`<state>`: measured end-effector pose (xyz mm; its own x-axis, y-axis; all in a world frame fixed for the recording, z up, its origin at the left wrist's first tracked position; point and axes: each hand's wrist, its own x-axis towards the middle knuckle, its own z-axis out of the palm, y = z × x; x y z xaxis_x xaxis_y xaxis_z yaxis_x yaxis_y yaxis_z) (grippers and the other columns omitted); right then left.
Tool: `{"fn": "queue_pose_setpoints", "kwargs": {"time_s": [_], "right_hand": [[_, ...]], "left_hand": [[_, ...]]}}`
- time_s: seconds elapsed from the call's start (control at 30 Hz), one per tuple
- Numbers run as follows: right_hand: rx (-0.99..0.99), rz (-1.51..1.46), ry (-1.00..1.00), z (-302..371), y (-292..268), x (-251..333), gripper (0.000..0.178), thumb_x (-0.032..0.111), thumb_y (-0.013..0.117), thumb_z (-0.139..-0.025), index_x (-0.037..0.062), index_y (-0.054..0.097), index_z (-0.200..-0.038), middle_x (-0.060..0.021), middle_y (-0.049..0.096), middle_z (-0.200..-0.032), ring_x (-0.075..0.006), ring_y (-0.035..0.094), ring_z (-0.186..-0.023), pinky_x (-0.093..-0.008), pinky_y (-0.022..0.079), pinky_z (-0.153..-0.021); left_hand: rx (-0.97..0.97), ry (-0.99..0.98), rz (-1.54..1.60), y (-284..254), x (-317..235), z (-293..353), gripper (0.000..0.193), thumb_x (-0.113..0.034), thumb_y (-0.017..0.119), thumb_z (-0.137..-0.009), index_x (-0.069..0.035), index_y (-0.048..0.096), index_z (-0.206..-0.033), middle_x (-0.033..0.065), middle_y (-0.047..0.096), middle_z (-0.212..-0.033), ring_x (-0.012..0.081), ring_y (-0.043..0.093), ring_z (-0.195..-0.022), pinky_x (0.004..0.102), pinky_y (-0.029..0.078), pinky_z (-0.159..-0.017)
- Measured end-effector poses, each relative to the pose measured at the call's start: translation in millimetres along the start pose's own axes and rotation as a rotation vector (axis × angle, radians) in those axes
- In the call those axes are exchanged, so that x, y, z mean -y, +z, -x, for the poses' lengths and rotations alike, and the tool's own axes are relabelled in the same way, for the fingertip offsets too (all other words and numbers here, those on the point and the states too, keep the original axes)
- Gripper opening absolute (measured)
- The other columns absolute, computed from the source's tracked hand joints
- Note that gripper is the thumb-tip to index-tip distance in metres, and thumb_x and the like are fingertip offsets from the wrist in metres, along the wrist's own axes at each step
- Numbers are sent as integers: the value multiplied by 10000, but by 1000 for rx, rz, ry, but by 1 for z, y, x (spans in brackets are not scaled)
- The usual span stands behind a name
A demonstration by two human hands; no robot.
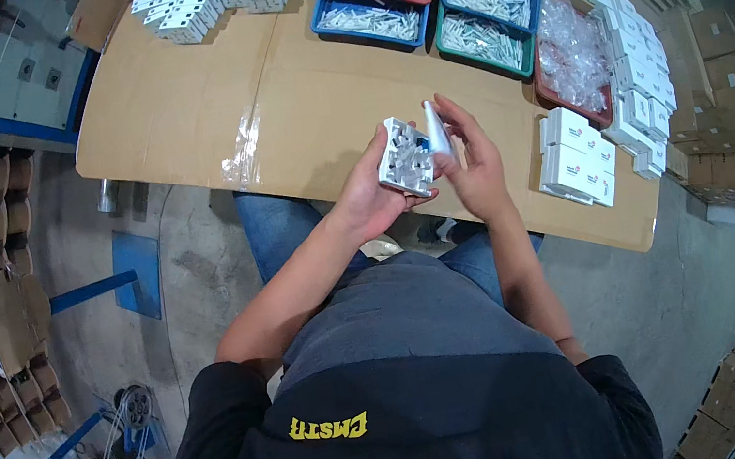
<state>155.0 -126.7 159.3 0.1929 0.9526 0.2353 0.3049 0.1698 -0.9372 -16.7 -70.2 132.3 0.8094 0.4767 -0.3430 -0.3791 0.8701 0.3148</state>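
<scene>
The small white box [404,159], open and showing grey parts inside, sits gripped in my left hand [370,198] above the cardboard-covered table [198,102]. My right hand [473,167] pinches a white tube [435,126] at its edge. Stacked white cartons [576,155] lie just right.

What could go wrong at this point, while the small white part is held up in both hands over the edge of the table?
1. The left hand holds the white square part in the air near the table's edge; a slip could drop it to the floor.
2. The right hand presses a thin white piece at the part with its fingertips; it might slip out.
3. The stacked white boxes sit close to the right forearm and could be knocked.
</scene>
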Motion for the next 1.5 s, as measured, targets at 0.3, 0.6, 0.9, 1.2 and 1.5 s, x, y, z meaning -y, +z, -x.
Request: {"fn": "queue_pose_setpoints", "kwargs": {"time_s": [0.3,0.6,0.9,1.2,1.5], "right_hand": [[100,246,-337,4,19,-6,725,334,875,-730,54,639,-1357,-204,561,-1422,-375,564,-1273,-450,472,-1046],[88,282,-365,7,21,-10,718,358,867,-727,56,657,-1344,-207,550,-1441,-375,563,-1277,-450,469,-1051],[88,283,-365,10,20,-13,722,395,854,-729,52,665,-1335,-210,537,-1457,-380,548,-1298,-455,448,-1066],[137,279,-346,12,15,-13,699,430,825,-756,66,670,-1332,-200,526,-1478,-376,532,-1313,-461,422,-1079],[172,249,-298,16,9,-9,679,425,815,-778,71,666,-1338,-183,525,-1486,-370,529,-1320,-456,422,-1076]], "left_hand": [[-156,110,-199,17,5,3,641,-652,271,-1055,-179,459,-1444,62,627,-1234,186,643,-1116,350,546,-881],[-160,118,-194,26,6,6,642,-619,281,-1068,-142,404,-1479,101,593,-1294,234,629,-1169,389,543,-940],[-167,113,-191,24,11,5,658,-608,276,-1073,-108,388,-1486,108,574,-1325,238,617,-1186,404,529,-964],[-173,155,-214,25,17,7,639,-581,294,-1080,-88,411,-1469,118,588,-1324,247,608,-1207,410,513,-1001],[-237,131,-169,38,24,10,648,-594,295,-1076,-86,420,-1458,109,586,-1328,240,601,-1210,403,495,-1014]]}}
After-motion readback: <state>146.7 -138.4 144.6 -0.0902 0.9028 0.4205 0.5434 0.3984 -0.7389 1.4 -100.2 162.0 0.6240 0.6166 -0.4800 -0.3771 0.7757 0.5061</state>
